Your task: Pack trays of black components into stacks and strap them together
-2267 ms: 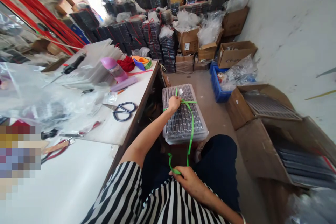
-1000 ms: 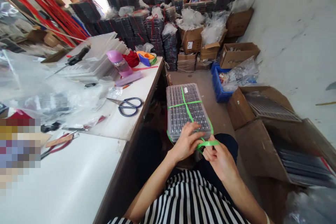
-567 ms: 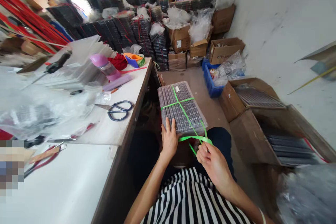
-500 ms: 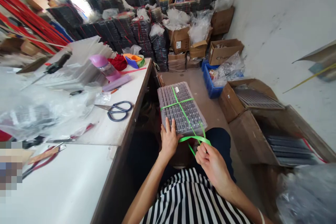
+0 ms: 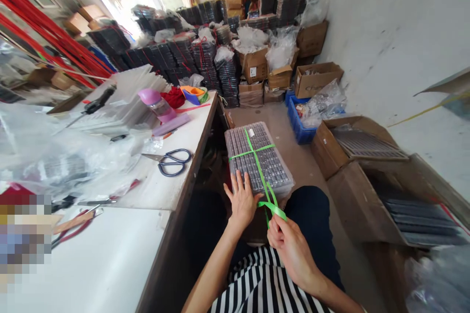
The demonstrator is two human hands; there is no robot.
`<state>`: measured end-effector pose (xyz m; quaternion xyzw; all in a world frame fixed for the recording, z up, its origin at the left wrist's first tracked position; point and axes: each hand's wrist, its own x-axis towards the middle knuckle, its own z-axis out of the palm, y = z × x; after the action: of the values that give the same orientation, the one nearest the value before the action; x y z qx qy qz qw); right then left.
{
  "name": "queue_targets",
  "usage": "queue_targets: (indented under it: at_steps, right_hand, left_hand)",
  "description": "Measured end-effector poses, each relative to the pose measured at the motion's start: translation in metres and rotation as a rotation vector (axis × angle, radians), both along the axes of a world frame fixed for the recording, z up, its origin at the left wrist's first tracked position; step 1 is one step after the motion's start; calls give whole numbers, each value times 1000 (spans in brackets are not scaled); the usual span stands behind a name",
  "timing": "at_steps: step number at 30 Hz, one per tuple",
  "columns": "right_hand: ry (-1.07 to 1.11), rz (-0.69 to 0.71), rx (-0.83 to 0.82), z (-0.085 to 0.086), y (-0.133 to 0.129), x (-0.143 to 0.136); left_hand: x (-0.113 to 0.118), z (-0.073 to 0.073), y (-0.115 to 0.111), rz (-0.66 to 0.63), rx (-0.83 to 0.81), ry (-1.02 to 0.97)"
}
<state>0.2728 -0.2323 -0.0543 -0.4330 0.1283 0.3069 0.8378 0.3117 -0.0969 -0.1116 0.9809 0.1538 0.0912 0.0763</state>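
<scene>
A bundle of clear plastic trays [image 5: 242,143] with rows of small dark parts rests at my knees. Green strapping [image 5: 257,164] crosses its top in both directions. My left hand [image 5: 242,200] lies with spread fingers on the near left corner of the bundle, its thumb beside the green strap. Close by, my right hand [image 5: 284,239] is closed on the loose end of the green strap [image 5: 274,209], which loops up from the bundle's near edge. The part of the strap below that edge is mostly hidden.
On the white table [image 5: 121,254] at left lie scissors [image 5: 172,162], a pink-capped bottle [image 5: 156,102] and plastic sheets [image 5: 128,95]. Open cardboard boxes [image 5: 352,181] and a blue crate [image 5: 303,124] stand at right. Stacked dark trays [image 5: 165,54] fill the back.
My left hand's fingers have spread wider on the bundle. My right hand has drawn slightly lower toward my body with the green strap. The whole view has shifted a little.
</scene>
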Motion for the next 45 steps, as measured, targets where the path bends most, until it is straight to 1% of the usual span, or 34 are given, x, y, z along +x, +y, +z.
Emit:
queue_targets:
  at_steps: [1, 3, 4, 5, 6, 8, 10, 11, 13, 16, 18, 20, 21, 23, 25, 27, 29, 31, 33, 34, 35, 37, 39, 41, 43, 45]
  right_hand:
    - [-24, -2, -13, -2, 0, 2]
    - [-72, 0, -39, -5, -2, 8]
    - [-91, 2, -56, -6, -4, 10]
    - [-112, -4, -80, -7, -6, 13]
    - [-136, -17, -108, -8, -9, 15]
    - [-180, -62, -160, -10, -18, 16]
    - [-186, -109, -174, -10, -26, 14]
    - [-173, -107, -170, -9, -28, 12]
    - [-139, -51, -163, -6, -28, 8]
    - [-183, 76, -167, 5, -11, 13]
    - [-312, 169, -196, 16, 8, 32]
    - [-476, 258, -279, 26, 29, 64]
    - [-536, 278, -326, 30, 39, 82]
    - [-597, 298, -381, 33, 56, 118]
    - [-637, 340, -427, 34, 67, 143]
    - [-699, 408, -464, 35, 69, 152]
    - [-781, 465, -485, 34, 60, 146]
    - [-932, 436, -588, 28, 40, 131]
    - [-1052, 311, -784, 13, 15, 111]
    - [-1061, 245, -881, 3, 3, 100]
    - [-1026, 196, -941, -9, -7, 89]
    - [-954, 183, -962, -34, -17, 69]
    - [-937, 205, -941, -58, -14, 55]
    - [-949, 200, -929, -75, -5, 52]
    - [-976, 150, -932, -83, 3, 56]
    - [-1015, 75, -936, -84, 4, 63]
  left_hand:
    - [1, 4, 0, -99, -37, -39]
    - [5, 9, 2, -374, -160, -120]
    - [7, 10, 3, -492, -259, -151]
    - [11, 9, 4, -562, -373, -172]
    - [14, 7, 5, -575, -484, -186]
    - [22, 2, 8, -482, -650, -197]
    - [29, -3, 11, -381, -717, -191]
    - [31, -4, 12, -357, -731, -179]
    - [35, -4, 15, -359, -769, -139]
    - [39, 1, 18, -442, -790, -59]
    - [39, 4, 20, -494, -787, -6]
    - [39, 7, 22, -534, -787, 41]
    - [39, 8, 23, -551, -791, 62]
    - [39, 11, 25, -585, -813, 103]
    - [40, 13, 26, -610, -854, 135]
    - [40, 13, 26, -602, -904, 138]
    - [39, 10, 26, -555, -952, 115]
    - [37, 9, 28, -511, -995, 109]
    - [35, 10, 30, -497, -1032, 136]
    - [35, 12, 31, -498, -1048, 154]
    - [36, 15, 32, -500, -1060, 171]
    - [40, 22, 30, -502, -1069, 204]
    - [45, 28, 25, -499, -1045, 238]
    - [47, 32, 18, -477, -969, 253]
    - [43, 33, 10, -431, -850, 214]
    - [31, 33, 2, -401, -734, 144]
